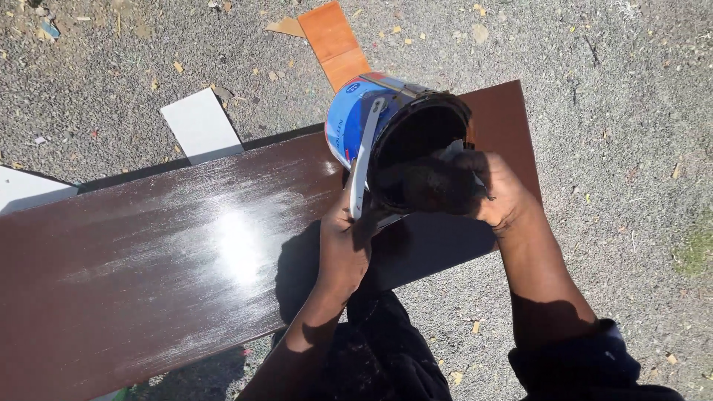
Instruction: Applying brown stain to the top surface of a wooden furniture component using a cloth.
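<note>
A blue and white paint can (353,115) with a white handle is tilted toward me over a long dark brown board (148,260). My left hand (343,238) grips the can from below at its rim and handle. My right hand (490,186) reaches into the can's dark mouth, closed on a dark wad, perhaps a cloth (438,186), that is stained with dark paint. The board's surface is glossy and glares in the sun.
The board lies on gravel ground (631,148). An orange wood strip (334,41) lies beyond the can. White panels (200,122) lie at the far left behind the board. Small wood chips are scattered over the gravel.
</note>
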